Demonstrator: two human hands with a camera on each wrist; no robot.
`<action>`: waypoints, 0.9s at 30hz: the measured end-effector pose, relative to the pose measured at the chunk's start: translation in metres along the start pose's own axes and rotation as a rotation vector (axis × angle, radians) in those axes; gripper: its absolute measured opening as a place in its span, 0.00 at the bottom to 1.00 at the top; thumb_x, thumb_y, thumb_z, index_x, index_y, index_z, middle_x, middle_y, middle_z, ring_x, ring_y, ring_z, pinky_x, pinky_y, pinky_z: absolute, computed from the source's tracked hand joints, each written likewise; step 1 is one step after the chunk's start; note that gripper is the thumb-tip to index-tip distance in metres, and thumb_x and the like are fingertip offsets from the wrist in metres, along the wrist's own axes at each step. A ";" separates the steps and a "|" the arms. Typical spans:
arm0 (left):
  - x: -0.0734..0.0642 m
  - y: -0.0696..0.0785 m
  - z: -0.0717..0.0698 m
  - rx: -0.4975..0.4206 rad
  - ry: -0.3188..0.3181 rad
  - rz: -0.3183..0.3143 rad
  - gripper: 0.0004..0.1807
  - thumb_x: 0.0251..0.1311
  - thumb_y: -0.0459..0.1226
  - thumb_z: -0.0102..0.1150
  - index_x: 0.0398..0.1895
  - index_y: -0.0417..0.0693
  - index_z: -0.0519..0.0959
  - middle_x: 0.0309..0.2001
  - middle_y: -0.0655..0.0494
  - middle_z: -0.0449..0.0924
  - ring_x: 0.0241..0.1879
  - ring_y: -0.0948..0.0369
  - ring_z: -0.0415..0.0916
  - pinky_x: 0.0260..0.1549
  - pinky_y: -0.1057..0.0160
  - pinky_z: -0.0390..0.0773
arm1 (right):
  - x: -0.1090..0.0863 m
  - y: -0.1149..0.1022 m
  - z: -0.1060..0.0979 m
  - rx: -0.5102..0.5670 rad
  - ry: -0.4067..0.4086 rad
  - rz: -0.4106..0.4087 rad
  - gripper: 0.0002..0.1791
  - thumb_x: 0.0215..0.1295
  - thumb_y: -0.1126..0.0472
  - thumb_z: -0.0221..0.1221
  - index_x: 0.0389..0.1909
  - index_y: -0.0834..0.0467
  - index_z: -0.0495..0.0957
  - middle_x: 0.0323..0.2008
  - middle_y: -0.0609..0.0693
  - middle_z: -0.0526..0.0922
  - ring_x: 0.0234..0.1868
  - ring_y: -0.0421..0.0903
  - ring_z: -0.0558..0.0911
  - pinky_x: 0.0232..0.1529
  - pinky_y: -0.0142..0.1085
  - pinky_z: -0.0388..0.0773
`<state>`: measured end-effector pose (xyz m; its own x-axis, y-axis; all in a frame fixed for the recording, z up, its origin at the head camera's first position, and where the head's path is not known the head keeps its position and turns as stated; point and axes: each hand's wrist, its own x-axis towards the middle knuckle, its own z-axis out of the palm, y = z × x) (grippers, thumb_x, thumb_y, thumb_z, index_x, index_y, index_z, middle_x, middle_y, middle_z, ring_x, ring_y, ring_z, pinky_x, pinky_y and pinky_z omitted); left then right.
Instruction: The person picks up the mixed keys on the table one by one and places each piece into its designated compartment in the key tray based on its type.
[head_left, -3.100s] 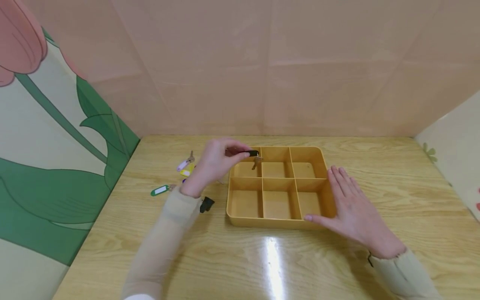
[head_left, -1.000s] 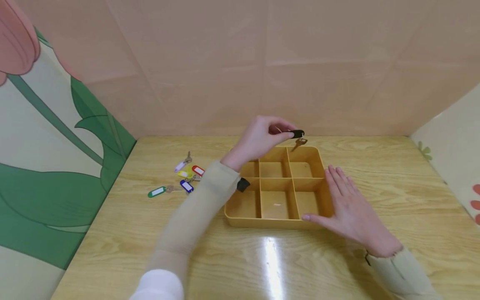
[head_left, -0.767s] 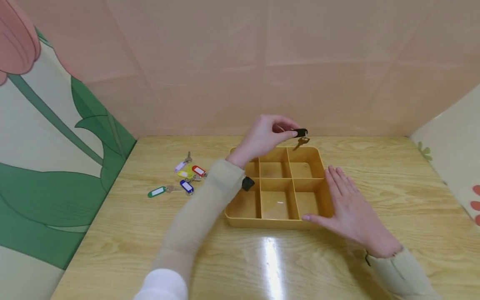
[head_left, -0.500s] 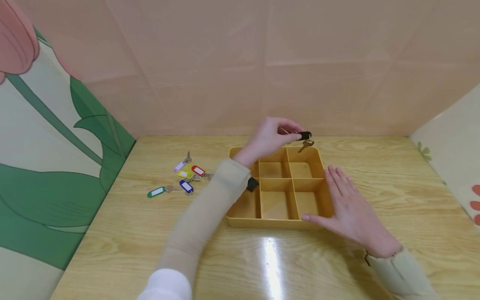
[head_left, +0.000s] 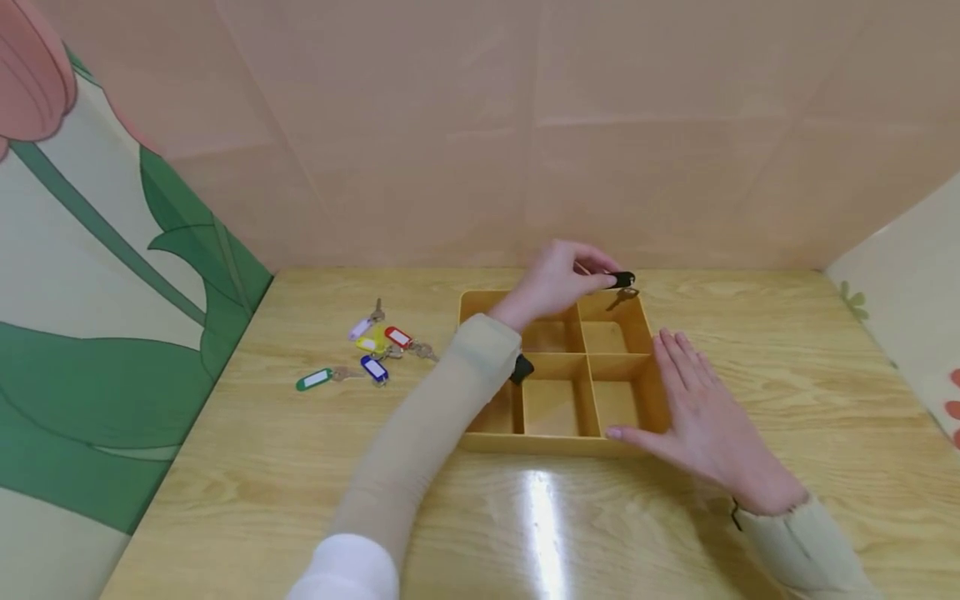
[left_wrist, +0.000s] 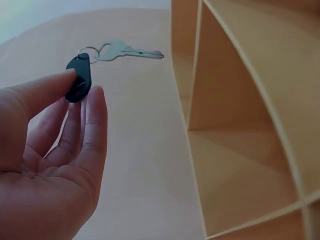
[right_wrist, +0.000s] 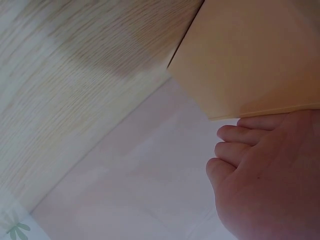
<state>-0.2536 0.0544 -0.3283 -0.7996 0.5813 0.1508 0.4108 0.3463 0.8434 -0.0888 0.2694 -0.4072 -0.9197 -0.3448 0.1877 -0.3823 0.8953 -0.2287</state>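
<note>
Between thumb and fingers, my left hand (head_left: 558,282) pinches a black key tag (left_wrist: 80,77). A metal key (left_wrist: 125,51) dangles from the tag's ring, over the back right compartment of a yellow divided box (head_left: 555,443). My right hand (head_left: 708,421) lies against the box's right side with straight fingers, its thumb at the front rim. In the right wrist view the fingers (right_wrist: 245,135) touch the box's side wall (right_wrist: 250,65). My left forearm hides part of the box's left compartments.
Left of the box lie several tagged keys on the wooden table (head_left: 247,483): a green tag (head_left: 313,379), a blue tag (head_left: 374,368), a red tag (head_left: 398,337), a yellow tag (head_left: 370,343) and a lilac tag (head_left: 361,328). A pink wall covering (head_left: 525,150) rises behind.
My left hand has carried the black-tagged key rightward across the box from the back left compartment to the back right one, lowering slightly in the last half second. My right hand has stayed put.
</note>
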 end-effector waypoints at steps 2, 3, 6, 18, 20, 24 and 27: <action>0.000 -0.001 0.002 0.004 -0.001 -0.007 0.10 0.68 0.38 0.66 0.49 0.48 0.87 0.39 0.62 0.84 0.40 0.61 0.81 0.37 0.72 0.79 | 0.000 0.000 -0.001 -0.006 -0.001 -0.001 0.71 0.56 0.27 0.65 0.80 0.64 0.35 0.80 0.62 0.37 0.80 0.57 0.36 0.76 0.50 0.36; 0.000 -0.001 0.002 0.009 0.000 -0.012 0.10 0.68 0.38 0.66 0.49 0.49 0.87 0.39 0.62 0.84 0.39 0.62 0.81 0.37 0.71 0.79 | 0.000 0.000 -0.001 -0.008 -0.001 -0.001 0.71 0.56 0.27 0.65 0.80 0.64 0.35 0.80 0.62 0.37 0.80 0.57 0.36 0.76 0.50 0.36; 0.000 -0.002 0.004 0.012 0.000 -0.027 0.10 0.68 0.38 0.66 0.50 0.49 0.87 0.40 0.63 0.84 0.38 0.63 0.80 0.36 0.71 0.79 | 0.000 0.000 -0.002 -0.008 -0.003 0.001 0.71 0.56 0.27 0.65 0.80 0.64 0.34 0.80 0.61 0.36 0.80 0.55 0.36 0.76 0.50 0.36; 0.005 -0.006 0.012 0.029 -0.014 -0.075 0.16 0.68 0.37 0.67 0.57 0.47 0.84 0.49 0.56 0.84 0.43 0.63 0.81 0.39 0.72 0.78 | -0.001 0.002 -0.003 0.008 0.007 0.002 0.71 0.55 0.28 0.66 0.81 0.63 0.35 0.80 0.61 0.37 0.80 0.55 0.36 0.76 0.53 0.38; 0.005 -0.005 0.012 0.041 -0.015 -0.087 0.20 0.68 0.38 0.67 0.62 0.48 0.81 0.56 0.55 0.82 0.49 0.62 0.80 0.44 0.73 0.77 | -0.001 0.002 -0.003 0.008 0.005 0.003 0.71 0.55 0.27 0.66 0.81 0.63 0.35 0.80 0.61 0.37 0.80 0.55 0.36 0.76 0.53 0.37; 0.003 -0.002 0.012 0.053 -0.006 -0.086 0.25 0.68 0.39 0.67 0.67 0.49 0.77 0.63 0.54 0.78 0.55 0.59 0.79 0.50 0.74 0.75 | -0.001 0.002 -0.003 0.010 0.004 0.003 0.71 0.55 0.28 0.66 0.80 0.64 0.36 0.80 0.60 0.37 0.80 0.55 0.36 0.76 0.53 0.38; 0.001 0.002 0.010 0.056 0.003 -0.072 0.25 0.68 0.40 0.66 0.67 0.49 0.77 0.62 0.55 0.78 0.56 0.60 0.78 0.51 0.73 0.74 | -0.002 0.001 -0.003 0.012 0.001 0.005 0.70 0.55 0.28 0.66 0.80 0.65 0.37 0.80 0.60 0.37 0.80 0.55 0.36 0.76 0.53 0.37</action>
<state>-0.2493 0.0626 -0.3317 -0.8292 0.5511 0.0930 0.3762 0.4274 0.8221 -0.0876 0.2719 -0.4050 -0.9215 -0.3401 0.1873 -0.3788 0.8936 -0.2409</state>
